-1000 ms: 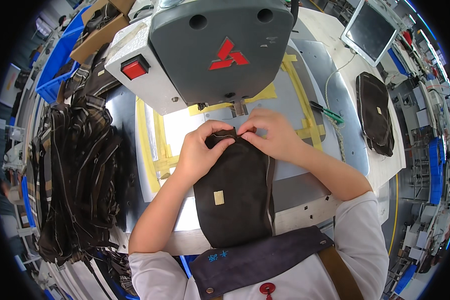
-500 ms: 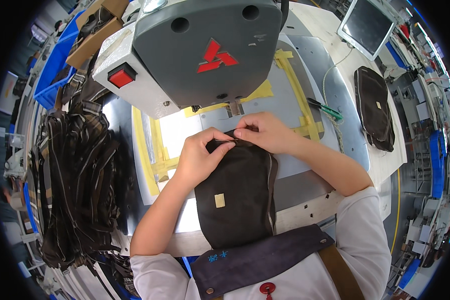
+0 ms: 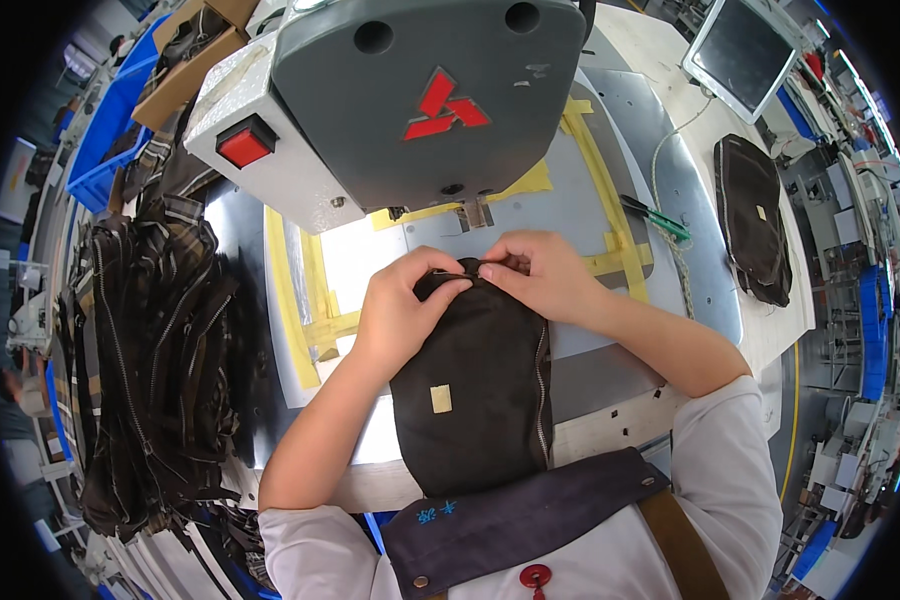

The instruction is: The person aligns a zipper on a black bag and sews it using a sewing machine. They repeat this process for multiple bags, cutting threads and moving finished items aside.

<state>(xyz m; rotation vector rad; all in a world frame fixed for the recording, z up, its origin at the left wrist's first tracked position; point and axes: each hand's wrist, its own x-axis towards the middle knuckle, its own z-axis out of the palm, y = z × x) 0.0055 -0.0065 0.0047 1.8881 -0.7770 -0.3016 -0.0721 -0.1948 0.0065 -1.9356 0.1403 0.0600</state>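
Observation:
A dark brown fabric pouch [image 3: 490, 385] with a zipper down its right edge and a small pale yellow patch lies in front of me, reaching back to my apron. My left hand [image 3: 407, 305] pinches its far edge between thumb and fingers. Just right of it, my right hand [image 3: 545, 277] pinches the same edge, the two thumbs a short way apart. What lies folded under the fingertips is too small to make out. Beyond my fingers stands a grey sewing machine head [image 3: 370, 110], its metal foot [image 3: 476, 213] above the taped work plate [image 3: 560, 200].
Dark zippered fabric pieces [image 3: 150, 370] are heaped at the left, beside a blue bin [image 3: 95, 185]. On the right are green-handled snips [image 3: 665, 220], another dark pouch [image 3: 750, 220] and a tablet-like screen [image 3: 740, 55]. A red switch [image 3: 245, 143] sits on the machine's white box.
Both hands keep their pinch on the pouch's far edge. The right hand has shifted slightly right and nearer, its fingers now lower along the edge. The pouch has hardly moved.

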